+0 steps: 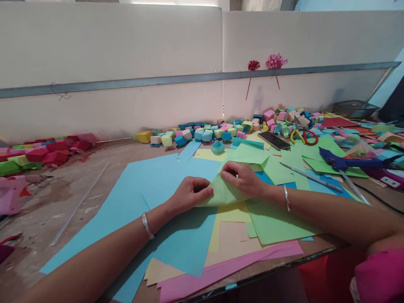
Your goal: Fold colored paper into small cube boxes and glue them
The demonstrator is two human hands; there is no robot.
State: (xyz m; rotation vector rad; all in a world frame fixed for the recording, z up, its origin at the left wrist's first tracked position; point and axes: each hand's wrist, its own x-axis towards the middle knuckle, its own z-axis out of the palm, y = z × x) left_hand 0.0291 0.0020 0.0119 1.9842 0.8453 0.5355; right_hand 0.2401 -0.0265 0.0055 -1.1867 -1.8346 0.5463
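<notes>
A piece of light green paper (225,194), partly folded, is held between my two hands above the middle of the table. My left hand (190,193) pinches its left corner, thumb on top. The fingers of my right hand (241,179) are curled over its upper right part. Large light blue sheets (148,185) lie beneath and to the left. Another green sheet (280,223) lies under my right forearm, and more green paper (249,153) stands loosely folded just beyond my hands.
Small folded paper boxes (206,135) line the wall. Scissors (304,136), a phone (274,140), a silver pen-like tool (312,176) and a blue glue gun (347,162) lie right. A pink glue gun (12,195) and a clear glue stick (80,204) lie left. Pink strips (227,269) edge the front.
</notes>
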